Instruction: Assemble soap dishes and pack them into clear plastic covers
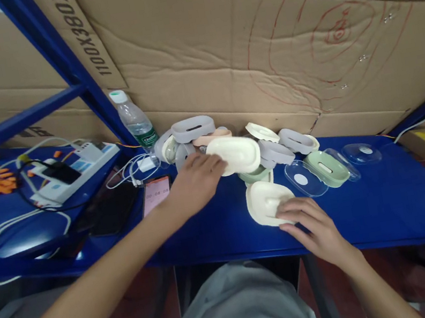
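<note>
While a cream dish [261, 206] is being pinched at its right rim by the right hand [317, 228] over the blue desk [217, 237], the left hand [198, 182] is touching a cream tray [239, 154], its grip unclear, with grey holders [205, 128] lying behind and a bottle [135, 120] standing left.

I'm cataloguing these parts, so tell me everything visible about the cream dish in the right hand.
The cream dish is shallow, rounded, plastic-looking, with a rim and a raised shape inside. Tilted, hollow side showing, it is held at its near right edge by the right hand, over the blue table; contact beneath is unclear.
</note>
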`<state>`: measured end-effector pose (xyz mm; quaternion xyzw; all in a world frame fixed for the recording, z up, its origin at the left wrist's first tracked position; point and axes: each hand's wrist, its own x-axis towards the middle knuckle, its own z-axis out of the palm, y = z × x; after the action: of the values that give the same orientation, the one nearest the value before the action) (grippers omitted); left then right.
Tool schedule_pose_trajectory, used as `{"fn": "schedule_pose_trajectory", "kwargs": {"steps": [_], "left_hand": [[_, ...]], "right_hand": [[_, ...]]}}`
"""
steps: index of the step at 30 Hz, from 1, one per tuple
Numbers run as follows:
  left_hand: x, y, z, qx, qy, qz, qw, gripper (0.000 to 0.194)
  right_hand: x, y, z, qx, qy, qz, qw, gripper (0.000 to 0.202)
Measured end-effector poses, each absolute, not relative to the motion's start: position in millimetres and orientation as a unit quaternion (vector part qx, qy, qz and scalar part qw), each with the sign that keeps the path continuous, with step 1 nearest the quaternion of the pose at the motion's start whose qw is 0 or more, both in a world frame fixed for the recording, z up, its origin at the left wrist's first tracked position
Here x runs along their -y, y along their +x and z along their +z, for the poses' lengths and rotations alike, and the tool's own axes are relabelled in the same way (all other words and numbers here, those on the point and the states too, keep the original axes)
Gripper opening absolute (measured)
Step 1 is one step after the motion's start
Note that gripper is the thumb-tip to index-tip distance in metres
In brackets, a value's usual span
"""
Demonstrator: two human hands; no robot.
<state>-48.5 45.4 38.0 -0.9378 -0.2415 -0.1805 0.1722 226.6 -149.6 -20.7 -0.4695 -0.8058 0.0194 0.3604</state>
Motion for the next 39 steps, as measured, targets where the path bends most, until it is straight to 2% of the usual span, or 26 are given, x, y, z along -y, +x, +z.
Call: {"fn": "schedule_pose_trajectory", "kwargs": {"steps": [5,9,12,17,21,24,28,33,36,39], "left_hand": [[-119,-2,60,0.291,-0.931,-0.154,0.157,0.023],[-133,7,54,0.332,-0.910,-0.182,0.168,0.030],[-114,1,48,0.358,-0.890,-0.231,0.163,0.032],[-52,-14,35,0.377,-0.859,-0.336,0.086,0.036],[-1,-23,0,0.393,-0.822,-0.413,0.003,0.027],[30,-30,-35,0.406,-0.823,-0.394,-0.054,0.025],[51,-40,-66,0.404,-0.835,-0.363,-0.084,0.024],[51,-45,-70,0.377,-0.858,-0.334,-0.103,0.026],[49,-45,-69,0.354,-0.878,-0.304,-0.108,0.030],[48,-44,-69,0.339,-0.889,-0.285,-0.113,0.032]], "right_hand": [[148,228,-22,0.795,-0.489,0.004,0.358,0.027],[144,233,-18,0.792,-0.493,-0.034,0.358,0.025],[126,241,-9,0.791,-0.497,-0.078,0.349,0.023],[57,257,12,0.762,-0.526,-0.159,0.342,0.017],[-2,261,23,0.762,-0.538,-0.172,0.318,0.023],[-15,261,19,0.766,-0.552,-0.165,0.285,0.031],[12,270,2,0.739,-0.580,-0.149,0.309,0.033],[67,306,-14,0.664,-0.655,-0.162,0.323,0.033],[106,329,-30,0.578,-0.733,-0.180,0.310,0.037],[142,333,-56,0.554,-0.779,-0.155,0.251,0.044]]}}
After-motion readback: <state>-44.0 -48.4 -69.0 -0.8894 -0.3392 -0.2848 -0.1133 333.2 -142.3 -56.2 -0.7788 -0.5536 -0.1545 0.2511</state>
